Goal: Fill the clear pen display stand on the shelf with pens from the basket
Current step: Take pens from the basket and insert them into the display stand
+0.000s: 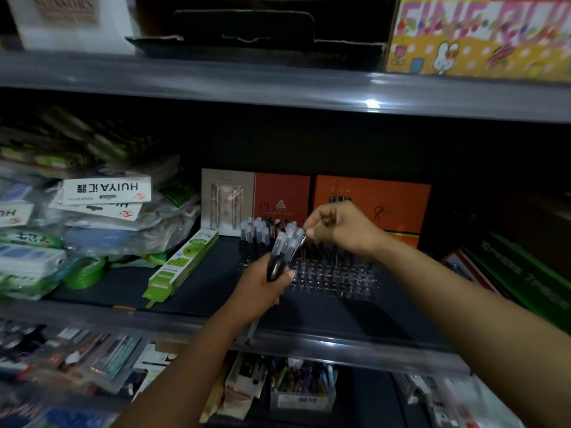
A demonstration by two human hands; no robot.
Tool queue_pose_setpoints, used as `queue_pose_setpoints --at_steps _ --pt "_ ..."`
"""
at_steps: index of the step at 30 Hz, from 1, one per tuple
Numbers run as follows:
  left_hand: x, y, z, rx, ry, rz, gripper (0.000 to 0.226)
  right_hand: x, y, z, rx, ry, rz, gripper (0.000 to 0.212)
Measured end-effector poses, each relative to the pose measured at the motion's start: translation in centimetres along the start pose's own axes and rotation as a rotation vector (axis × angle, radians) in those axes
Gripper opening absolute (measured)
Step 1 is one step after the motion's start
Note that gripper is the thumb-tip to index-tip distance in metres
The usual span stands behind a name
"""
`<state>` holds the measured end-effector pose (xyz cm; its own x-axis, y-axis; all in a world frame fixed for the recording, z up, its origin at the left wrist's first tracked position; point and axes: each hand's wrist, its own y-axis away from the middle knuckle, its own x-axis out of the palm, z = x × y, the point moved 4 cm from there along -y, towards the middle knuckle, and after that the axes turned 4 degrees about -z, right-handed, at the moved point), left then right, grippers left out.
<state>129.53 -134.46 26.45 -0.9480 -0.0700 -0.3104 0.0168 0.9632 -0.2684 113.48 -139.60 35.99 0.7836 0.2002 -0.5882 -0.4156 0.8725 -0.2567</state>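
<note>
so the left hand [262,285] has its grip wrapped round a bundle of pens [285,251], caps up and fanned out a bit, parked right over the front left part of the clear pen display stand [336,276]. makes sense, it works as a handy magazine so the other hand barely has to travel. the right hand [343,230] is pinching the cap end of one pen at the top of that bundle, looks like it's picking off a single one to drop into a hole. the stand sits toward the middle of the shelf [216,310], a little back from the front edge, and only its back left corner has standing pens [256,230] so far, the rest of the holes look bare, so i'd say early days. orange boxes [370,199] stand just behind it along the back of the shelf, a green pack [182,261] lies to its left. can't see the basket anywhere here.
</note>
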Motion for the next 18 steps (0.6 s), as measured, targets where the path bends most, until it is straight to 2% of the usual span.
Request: queue_pose_setpoints --at_steps 7,13,18 --pt "-0.5 0.1 -0.1 0.013 -0.033 -0.017 0.012 -1.0 -0.2 0.9 -0.030 0.034 -0.094 0.010" --pt "-1.6 0.3 0.7 0.008 -0.059 -0.052 0.014 -3.2 -0.9 1.0 0.011 -0.028 -0.352 0.016" --pt "-1.9 0.2 1.1 0.018 -0.102 -0.070 0.004 -3.8 -1.2 0.7 -0.012 0.168 -0.371 0.007"
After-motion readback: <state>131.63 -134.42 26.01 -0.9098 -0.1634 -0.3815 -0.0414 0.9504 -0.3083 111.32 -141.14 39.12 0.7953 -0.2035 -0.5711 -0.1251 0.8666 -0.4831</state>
